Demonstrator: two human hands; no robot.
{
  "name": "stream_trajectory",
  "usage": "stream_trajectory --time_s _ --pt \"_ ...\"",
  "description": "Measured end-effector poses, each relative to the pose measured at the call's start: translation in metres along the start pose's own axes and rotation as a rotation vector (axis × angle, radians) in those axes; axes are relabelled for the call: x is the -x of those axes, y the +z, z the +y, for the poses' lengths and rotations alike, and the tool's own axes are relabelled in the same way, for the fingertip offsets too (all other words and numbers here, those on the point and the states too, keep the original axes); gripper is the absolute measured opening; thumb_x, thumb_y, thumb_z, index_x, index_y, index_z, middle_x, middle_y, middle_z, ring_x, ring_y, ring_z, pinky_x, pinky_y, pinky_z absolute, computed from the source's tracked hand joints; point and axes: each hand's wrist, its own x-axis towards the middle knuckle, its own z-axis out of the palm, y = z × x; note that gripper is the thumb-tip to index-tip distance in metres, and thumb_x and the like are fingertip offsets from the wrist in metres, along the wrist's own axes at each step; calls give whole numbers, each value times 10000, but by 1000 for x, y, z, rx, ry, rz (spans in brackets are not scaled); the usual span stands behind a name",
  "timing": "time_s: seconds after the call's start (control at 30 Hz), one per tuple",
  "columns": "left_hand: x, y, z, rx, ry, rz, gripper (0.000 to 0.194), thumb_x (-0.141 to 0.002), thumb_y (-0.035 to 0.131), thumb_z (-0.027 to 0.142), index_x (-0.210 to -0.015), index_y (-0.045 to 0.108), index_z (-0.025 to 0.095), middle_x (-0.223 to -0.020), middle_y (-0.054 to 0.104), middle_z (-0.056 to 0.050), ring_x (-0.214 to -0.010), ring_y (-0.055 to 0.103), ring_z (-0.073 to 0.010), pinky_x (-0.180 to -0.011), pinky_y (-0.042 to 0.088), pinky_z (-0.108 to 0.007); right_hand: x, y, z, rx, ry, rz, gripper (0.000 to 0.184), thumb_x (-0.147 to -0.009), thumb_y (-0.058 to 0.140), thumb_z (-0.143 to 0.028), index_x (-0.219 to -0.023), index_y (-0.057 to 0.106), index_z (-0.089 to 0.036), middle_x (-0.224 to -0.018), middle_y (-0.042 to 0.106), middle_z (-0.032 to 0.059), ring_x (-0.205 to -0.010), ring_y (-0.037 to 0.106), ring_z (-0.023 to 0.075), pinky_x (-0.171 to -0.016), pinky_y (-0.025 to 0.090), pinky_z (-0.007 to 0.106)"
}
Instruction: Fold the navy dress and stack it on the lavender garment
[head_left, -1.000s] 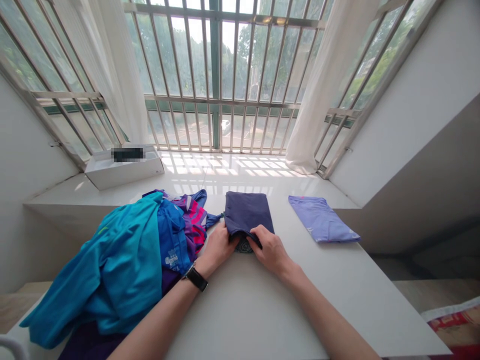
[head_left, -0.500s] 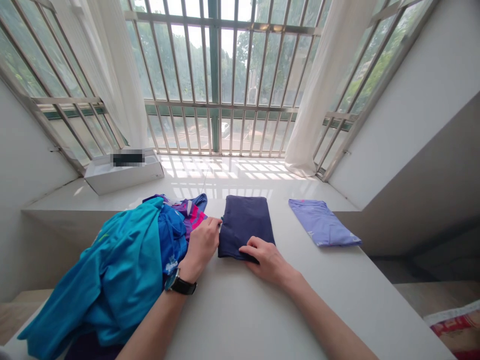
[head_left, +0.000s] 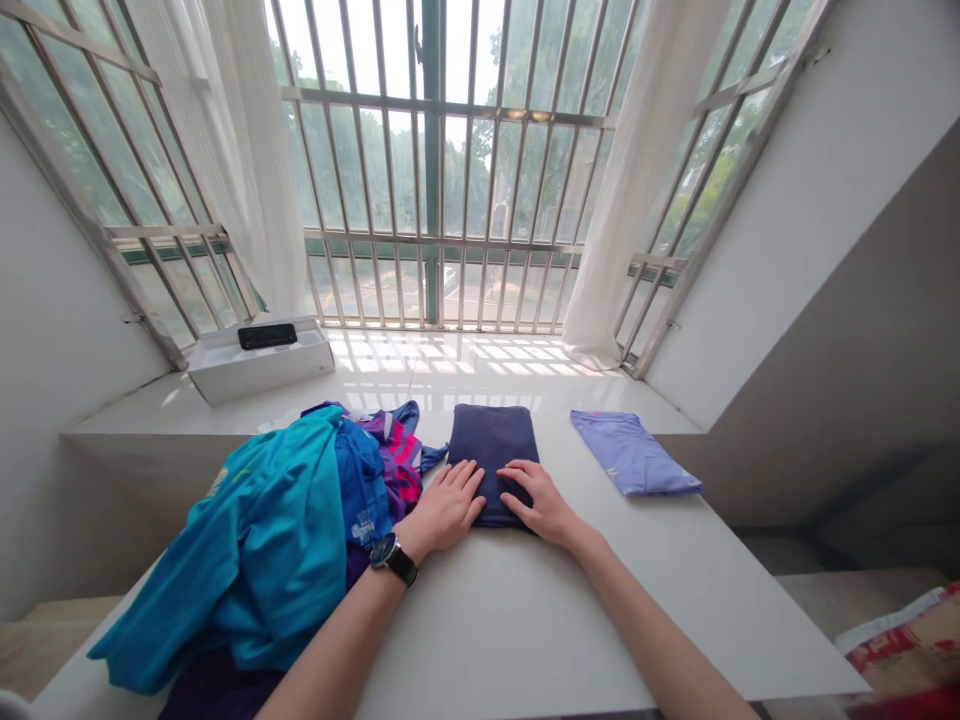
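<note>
I am watching through the head camera as my left hand (head_left: 446, 510) and my right hand (head_left: 544, 503) are lying open and flat on a folded navy garment (head_left: 493, 438), fingers spread, pressing on its near half and pinching nothing. The navy garment is sitting on a white counter (head_left: 487, 625), squared into a narrow rectangle. I am judging it a light, soft knit that would slump if lifted by one corner, so I would be sliding my fingers under both long edges and taking it as one flat stack. Just left of the navy garment, a heap of clothes is spilling, with a teal jacket (head_left: 255, 530) and a blue shirt (head_left: 360, 480) on top. To its right, a folded lavender shirt (head_left: 634, 453) is lying apart. Beyond it, a white box (head_left: 260, 375) is carrying a black case (head_left: 266, 336). I am making out white print (head_left: 364, 527) on the blue shirt, but I cannot read it, nor the dial of the wristwatch (head_left: 394, 559).
</note>
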Motion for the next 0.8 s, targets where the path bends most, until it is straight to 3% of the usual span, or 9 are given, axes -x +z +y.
stream_trajectory --time_s 0.17,0.4,0.6,0.7,0.8 --pt "5 -3 6 4 -9 -11 505 -1026 351 380 -1486 408 180 -1553 391 -141 -1458 322 -258 -1183 263 -480 11 11 4 248 -2 -169 490 -982 446 -429 -1425 520 -235 -1532 439 113 -1430 360 285 -1170 302 523" --pt "32 -10 25 35 37 -39 545 -1028 330 444 -1497 397 173 -1564 369 -150 -1460 315 -279 -1182 264 -481 50 9 -24 343 84 -275 616 -981 377 -556 -1504 409 -232 -1597 316 100 -1477 267 282 -1191 268 497" --pt "37 -36 29 77 136 -91 472 -985 431 383 -1428 491 232 -1520 454 -110 -1419 389 -277 -1168 296 -479 97 39 -54 435 243 -44 609 -942 440 -513 -1446 505 -177 -1533 422 155 -1408 390 356 -1082 409 522" --pt "42 -52 42 63 96 -95 437 -890 524 269 -1319 583 211 -1429 547 -112 -1392 405 -320 -1147 314 -531 102 60 -69 494 256 114 543 -910 486 -457 -1377 571 -194 -1449 518 187 -1324 474 403 -975 468 558" --pt "58 -59 60 69 3 -34 406 -892 483 212 -1283 589 194 -1378 571 -119 -1310 466 -315 -1081 394 -505 102 82 -87 541 276 193 519 -868 544 -414 -1336 595 -197 -1379 570 221 -1257 514 437 -902 492 578"
